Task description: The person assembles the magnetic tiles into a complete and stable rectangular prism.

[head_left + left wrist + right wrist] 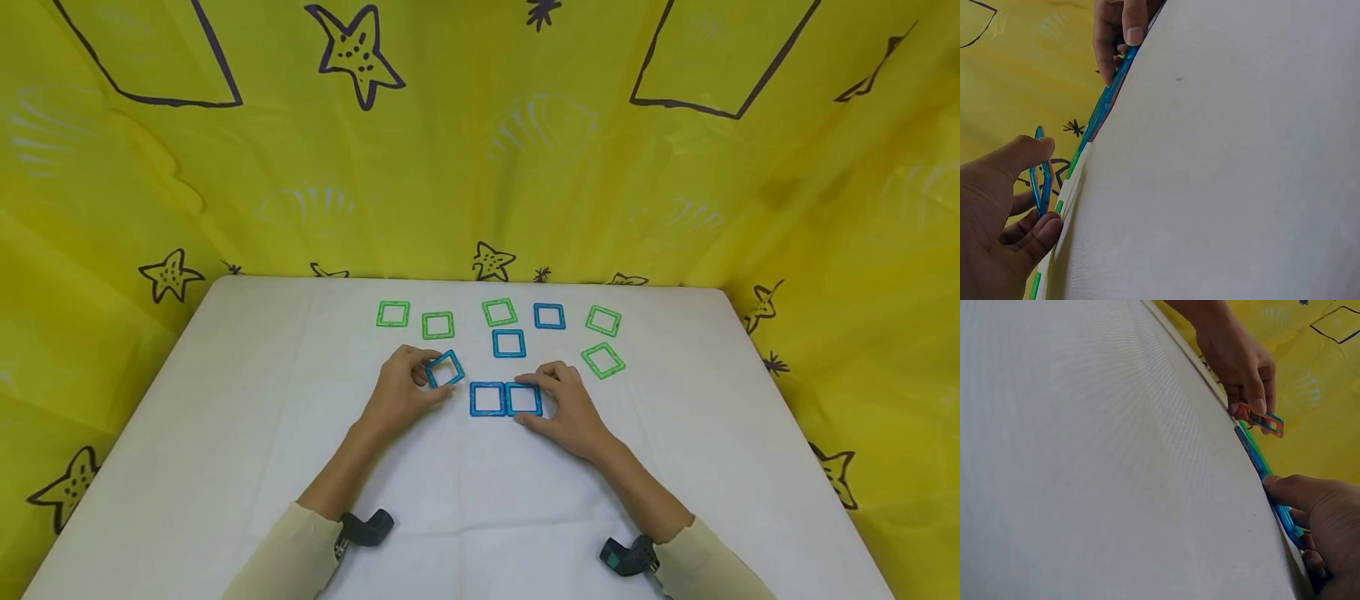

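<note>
Between thumb and fingers, my left hand (397,390) holds a blue square frame-like magnetic tile (458,364), tilted and raised off the table, as the left wrist view shows. To its right, two blue magnetic tiles lie flat, edge against edge. My right hand (567,412) pinches the right one (538,402) by its far and near edges, thumb on the near side. The left one (473,400) is touched by neither hand. In the right wrist view, the left hand's tile (1279,428) shows reddish edges.
Farther back lie two more blue tiles, one (550,305) behind the other (509,356). Several green tiles lie around them, including one at left (393,324) and one at right (619,364). A white cloth (225,417) covers the table. Yellow patterned curtain (442,183) surrounds it.
</note>
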Demonstrator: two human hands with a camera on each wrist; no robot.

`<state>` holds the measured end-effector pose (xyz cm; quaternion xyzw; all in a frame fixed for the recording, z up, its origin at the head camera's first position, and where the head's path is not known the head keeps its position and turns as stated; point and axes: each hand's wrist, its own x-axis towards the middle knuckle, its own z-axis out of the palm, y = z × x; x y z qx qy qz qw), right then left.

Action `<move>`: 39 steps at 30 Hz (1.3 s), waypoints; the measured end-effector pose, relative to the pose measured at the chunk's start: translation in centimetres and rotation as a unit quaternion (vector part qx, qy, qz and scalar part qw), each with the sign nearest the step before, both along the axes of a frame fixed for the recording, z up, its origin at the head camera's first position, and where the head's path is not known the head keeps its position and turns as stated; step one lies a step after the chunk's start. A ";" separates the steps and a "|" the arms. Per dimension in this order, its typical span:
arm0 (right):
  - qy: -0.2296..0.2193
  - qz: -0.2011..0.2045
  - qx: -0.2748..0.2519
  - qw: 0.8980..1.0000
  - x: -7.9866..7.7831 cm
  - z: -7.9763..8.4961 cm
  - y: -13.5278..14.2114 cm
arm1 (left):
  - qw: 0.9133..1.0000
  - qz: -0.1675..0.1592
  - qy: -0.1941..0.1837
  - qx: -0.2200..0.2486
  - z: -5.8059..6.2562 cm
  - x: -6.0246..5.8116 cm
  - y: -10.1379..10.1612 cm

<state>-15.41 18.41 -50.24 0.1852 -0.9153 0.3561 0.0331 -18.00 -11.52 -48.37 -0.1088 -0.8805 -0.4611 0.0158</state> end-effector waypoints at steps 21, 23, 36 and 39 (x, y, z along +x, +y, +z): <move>-0.013 0.001 -0.006 1.000 -0.2 -0.1 0.1 | 0.996 -0.057 0.006 0.062 -1.2 0.3 0.1; -0.017 0.000 -0.009 1.000 -0.1 -0.1 0.1 | 0.996 -0.064 0.007 0.058 -1.2 0.3 0.2; -0.016 0.001 -0.015 1.000 -0.2 -0.2 0.1 | 0.997 -0.077 0.014 0.022 -1.0 0.9 0.7; -0.015 0.003 -0.016 1.000 -0.2 -0.2 0.1 | 0.996 -0.082 0.009 0.020 -0.9 1.0 0.8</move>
